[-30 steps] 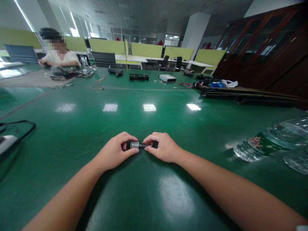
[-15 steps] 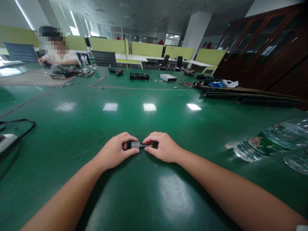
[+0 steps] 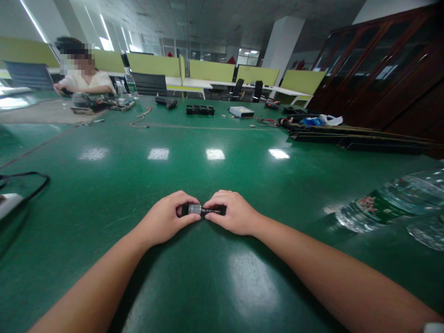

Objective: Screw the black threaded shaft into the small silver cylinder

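Observation:
Between my hands, low over the green table, lies a small silver cylindrical part [image 3: 194, 209], which looks like a little motor. It lies sideways, its dark left end partly hidden by my fingers. My left hand [image 3: 169, 216] is closed, thumb and fingertips pinching the cylinder's body. From its right end a thin dark shaft [image 3: 214, 211] with ridges points toward my right palm. My right hand [image 3: 233, 212] is closed in a pinch, its thumb and forefinger at the shaft near the cylinder. The tips of the two hands almost meet.
Large clear bottles [image 3: 378, 208] lie at right on the green table [image 3: 194, 171]. A white power strip [image 3: 10, 204] with a black cable sits at left. Farther back are a power drill [image 3: 166, 102], a black part [image 3: 200, 110], a silver box [image 3: 241, 112] and a seated person [image 3: 86, 83].
My right fingertips have shifted slightly left along the shaft, closer to the cylinder. The left hand keeps its pinch in the same place.

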### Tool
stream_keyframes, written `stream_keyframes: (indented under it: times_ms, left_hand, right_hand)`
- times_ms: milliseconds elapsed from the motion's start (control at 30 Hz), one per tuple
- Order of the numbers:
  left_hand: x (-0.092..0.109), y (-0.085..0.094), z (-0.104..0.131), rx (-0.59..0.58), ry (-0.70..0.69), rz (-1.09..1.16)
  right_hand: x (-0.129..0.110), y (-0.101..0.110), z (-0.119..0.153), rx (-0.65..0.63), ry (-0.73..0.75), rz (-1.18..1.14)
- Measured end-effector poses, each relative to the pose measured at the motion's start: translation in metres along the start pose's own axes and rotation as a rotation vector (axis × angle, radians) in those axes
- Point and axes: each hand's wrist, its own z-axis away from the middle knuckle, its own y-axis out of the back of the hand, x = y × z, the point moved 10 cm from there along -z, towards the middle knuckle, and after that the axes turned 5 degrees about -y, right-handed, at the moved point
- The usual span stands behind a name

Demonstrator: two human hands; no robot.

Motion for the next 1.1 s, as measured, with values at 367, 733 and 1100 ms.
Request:
stream_keyframes:
  times_ms: [367,733,1100]
  left_hand:
    - [0.0013,0.0006,0.0001,0.009,-0.020,0.002]
    - [0.0027,0.0015,-0.0009,0.015,-0.018,0.012]
    - [0.0012,0.0003,-0.0006,0.012,-0.016,-0.009]
  right_hand:
    - [0.0000,-0.0030,0.0000,-0.016,0.020,0.034]
    - [-0.0012,0.0044,0.0013,0.036,0.001,-0.003]
    - [0.0012,-0.0016,0.0000,0.005,0.010,0.024]
